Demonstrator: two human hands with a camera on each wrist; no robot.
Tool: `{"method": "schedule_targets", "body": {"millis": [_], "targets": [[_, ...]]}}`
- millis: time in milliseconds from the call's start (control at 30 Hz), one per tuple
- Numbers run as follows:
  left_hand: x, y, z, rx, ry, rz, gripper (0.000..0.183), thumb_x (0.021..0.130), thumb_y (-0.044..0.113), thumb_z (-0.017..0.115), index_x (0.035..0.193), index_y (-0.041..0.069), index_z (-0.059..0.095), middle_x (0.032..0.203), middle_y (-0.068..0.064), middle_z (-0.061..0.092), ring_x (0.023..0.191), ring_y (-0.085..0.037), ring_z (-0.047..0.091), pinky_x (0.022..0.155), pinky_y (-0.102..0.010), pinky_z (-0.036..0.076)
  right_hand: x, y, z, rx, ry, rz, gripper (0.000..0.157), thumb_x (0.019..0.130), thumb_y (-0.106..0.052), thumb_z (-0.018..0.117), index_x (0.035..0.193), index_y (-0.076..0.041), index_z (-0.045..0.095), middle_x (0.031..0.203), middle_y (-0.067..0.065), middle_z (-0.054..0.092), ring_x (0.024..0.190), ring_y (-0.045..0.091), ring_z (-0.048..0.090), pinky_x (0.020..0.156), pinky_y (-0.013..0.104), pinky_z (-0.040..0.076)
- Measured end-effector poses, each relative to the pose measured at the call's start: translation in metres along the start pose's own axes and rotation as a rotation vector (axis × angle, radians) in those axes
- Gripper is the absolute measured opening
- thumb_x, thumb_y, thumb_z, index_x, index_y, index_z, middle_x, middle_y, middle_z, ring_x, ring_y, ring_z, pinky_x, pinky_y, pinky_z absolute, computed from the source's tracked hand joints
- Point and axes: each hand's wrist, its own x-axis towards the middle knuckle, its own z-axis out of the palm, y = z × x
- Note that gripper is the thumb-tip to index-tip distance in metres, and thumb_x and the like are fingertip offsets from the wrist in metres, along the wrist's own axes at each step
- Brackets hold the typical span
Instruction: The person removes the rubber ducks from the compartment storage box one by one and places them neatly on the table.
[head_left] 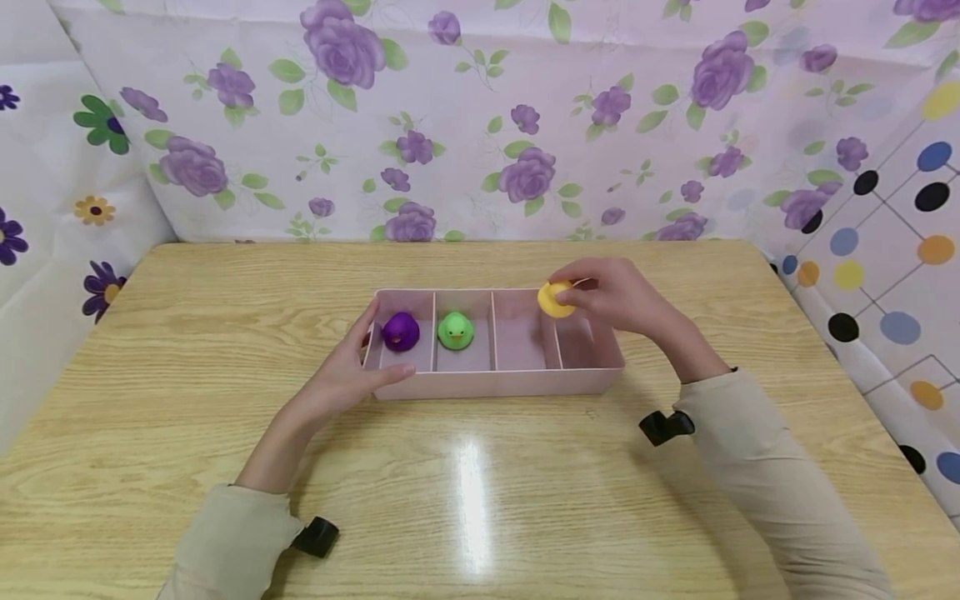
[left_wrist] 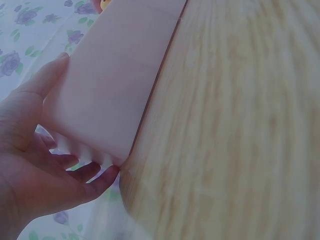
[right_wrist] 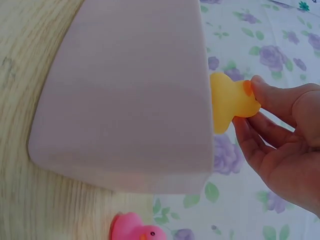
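Observation:
A pale pink divided box point(head_left: 487, 384) sits on the table. My left hand point(head_left: 347, 372) grips its left end, thumb over the front rim and fingers along the end wall. In the leftmost compartment is a purple rubber duck point(head_left: 401, 332); a green rubber duck point(head_left: 455, 332) occupies the one beside it. My right hand point(head_left: 618, 293) pinches a yellow rubber duck point(head_left: 555, 298) between thumb and fingers, above the divider of the two right compartments, near the back rim. From the right wrist, this yellow duck point(right_wrist: 226, 102) shows just over the rim, its head between the fingertips.
A pink rubber duck point(right_wrist: 136, 227) appears by the box's end in the right wrist view; it cannot be made out in the head view. The wooden table point(head_left: 225, 333) meets a flowered cloth point(head_left: 465, 125) behind, with patterned cloths at both sides.

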Motion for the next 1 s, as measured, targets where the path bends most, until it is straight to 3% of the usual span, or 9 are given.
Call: {"method": "schedule_targets", "body": {"millis": [200,433,800,1000], "targets": [[0.001,0.001,0.0,-0.007,0.0,0.002,0.107,0.085,0.029,0.075,0.156,0.026,-0.004,0.16,-0.013,0.004,0.142,-0.038,0.014,0.109,-0.061,0.019,-0.005,0.001,-0.008,-0.02,0.007,0.05,0.026,0.092,-0.011,0.067,0.116,-0.001,0.07,0.11,0.015,0.068,0.097,0.029,0.065,0.075,0.04,0.054],[0.001,0.001,0.0,-0.01,-0.003,0.005,0.107,0.085,0.03,0.075,0.156,0.026,-0.005,0.161,-0.012,0.003,0.143,-0.038,0.013,0.109,-0.061,0.018,-0.007,0.007,-0.015,-0.024,0.022,0.035,0.027,0.09,-0.006,0.068,0.115,0.003,0.069,0.111,0.019,0.067,0.1,0.032,0.064,0.088,0.043,0.051],[0.0,0.001,-0.001,-0.011,-0.004,0.004,0.108,0.085,0.031,0.076,0.156,0.026,-0.005,0.161,-0.013,0.004,0.143,-0.038,0.012,0.109,-0.061,0.018,-0.012,0.016,-0.025,-0.035,0.067,0.07,0.026,0.086,-0.003,0.071,0.112,0.002,0.071,0.108,0.017,0.068,0.096,0.031,0.066,0.085,0.042,0.053],[0.0,0.001,0.0,-0.009,-0.003,-0.002,0.107,0.085,0.03,0.075,0.156,0.027,-0.005,0.161,-0.011,0.002,0.143,-0.038,0.012,0.109,-0.062,0.017,-0.016,0.021,-0.031,-0.029,0.082,0.075,0.026,0.085,-0.005,0.073,0.11,0.001,0.072,0.106,0.015,0.069,0.092,0.028,0.066,0.081,0.032,0.054]]}}
